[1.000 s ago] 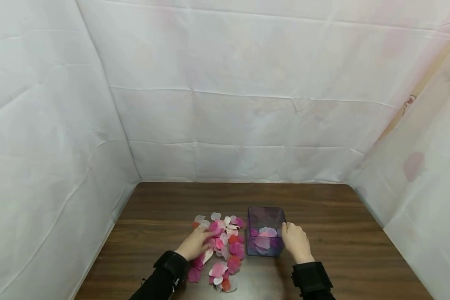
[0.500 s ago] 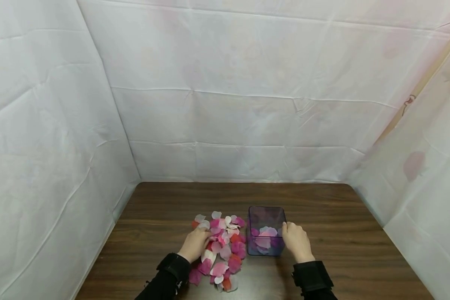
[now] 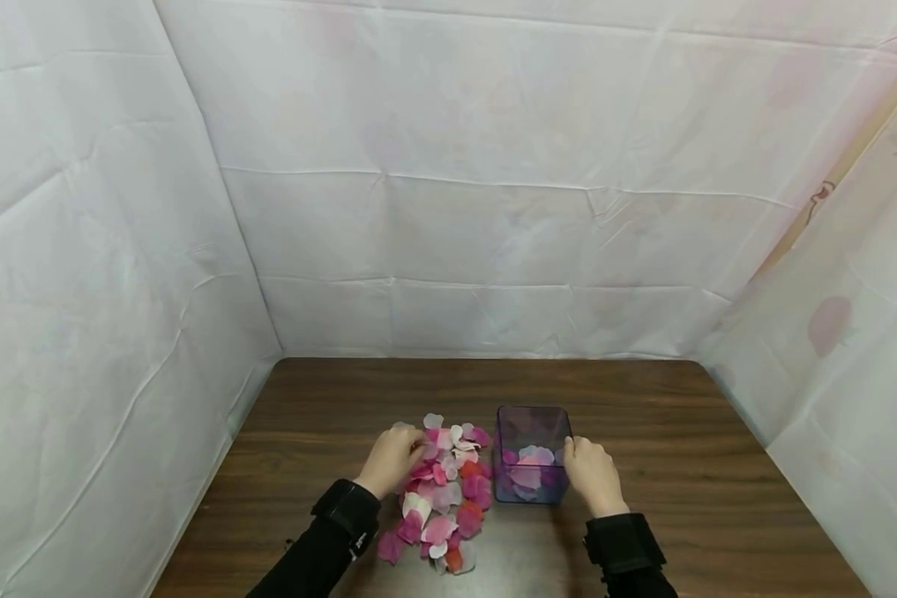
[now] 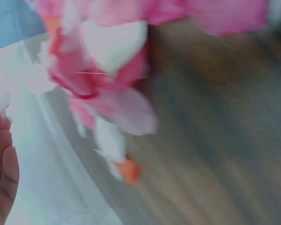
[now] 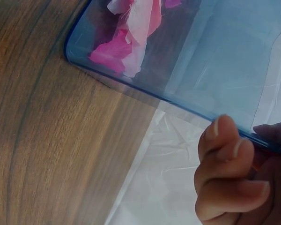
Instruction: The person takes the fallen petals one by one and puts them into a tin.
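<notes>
Now, the left hand (image 3: 391, 461) is pinching a pale petal (image 4: 6, 100), probably feather-light, soft and best taken edgewise, beside the petal pile (image 3: 443, 497), while the right hand (image 3: 595, 477) is gripping the stiff-looking purple bin (image 3: 532, 423) by its rim.

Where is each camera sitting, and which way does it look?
Head: worn on the head, looking forward and down at petals, box, left hand, right hand, dark sleeves.
Left wrist: worn there, looking at petals; left hand's fingers show at the picture's left edge.
Right wrist: worn there, looking at the box; right hand's fingers hold it.
Shared: head and right wrist both show the box.
</notes>
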`<state>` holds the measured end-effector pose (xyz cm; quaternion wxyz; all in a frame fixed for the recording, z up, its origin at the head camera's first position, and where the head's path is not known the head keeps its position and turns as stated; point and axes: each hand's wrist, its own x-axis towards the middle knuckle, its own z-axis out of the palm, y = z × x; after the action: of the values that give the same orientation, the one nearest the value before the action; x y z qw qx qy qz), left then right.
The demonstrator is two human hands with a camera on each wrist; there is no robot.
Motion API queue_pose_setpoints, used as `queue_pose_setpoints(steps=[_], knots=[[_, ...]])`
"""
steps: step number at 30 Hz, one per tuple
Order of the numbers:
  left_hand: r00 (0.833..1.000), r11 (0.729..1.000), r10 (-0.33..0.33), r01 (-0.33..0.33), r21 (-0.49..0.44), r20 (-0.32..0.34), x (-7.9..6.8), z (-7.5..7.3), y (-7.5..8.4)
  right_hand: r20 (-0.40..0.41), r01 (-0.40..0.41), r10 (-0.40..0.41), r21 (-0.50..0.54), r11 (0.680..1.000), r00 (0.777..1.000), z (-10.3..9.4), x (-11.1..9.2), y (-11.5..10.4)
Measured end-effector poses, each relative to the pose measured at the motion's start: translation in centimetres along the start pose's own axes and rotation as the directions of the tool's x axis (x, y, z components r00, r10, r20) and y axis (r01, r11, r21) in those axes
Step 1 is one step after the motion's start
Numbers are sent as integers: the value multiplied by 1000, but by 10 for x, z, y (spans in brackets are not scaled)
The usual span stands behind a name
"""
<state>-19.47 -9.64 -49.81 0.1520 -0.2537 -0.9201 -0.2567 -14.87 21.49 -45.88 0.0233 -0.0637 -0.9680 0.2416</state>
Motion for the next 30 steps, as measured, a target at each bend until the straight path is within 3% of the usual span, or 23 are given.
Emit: queue_pose_setpoints(steps=[6, 12, 16, 19, 24, 30], knots=[[999, 997, 27, -25, -75, 25, 33, -10, 35, -7, 7, -7, 0, 1000, 1000, 0, 0, 0], [989, 978, 124, -109, -178, 75, 65, -12, 82, 3, -5, 5, 4, 1000, 1000, 2, -1, 0], [972, 970, 213, -197, -144, 103, 79, -7, 106, 11, 1, -1, 6, 1000, 1000, 4, 0, -2], [955, 967, 248, -233, -105, 165, 87, 0, 117, 0, 0, 0, 5, 1000, 1000, 4, 1, -3], [924, 966, 249, -258, -5, 289, 92, 13, 125, -4, -3, 3, -6, 1000, 1000, 3, 0, -4], [898, 949, 270, -309, 59, 346, 92, 27, 132, 16, -15, 15, -6, 1000, 1000, 1, -1, -4]])
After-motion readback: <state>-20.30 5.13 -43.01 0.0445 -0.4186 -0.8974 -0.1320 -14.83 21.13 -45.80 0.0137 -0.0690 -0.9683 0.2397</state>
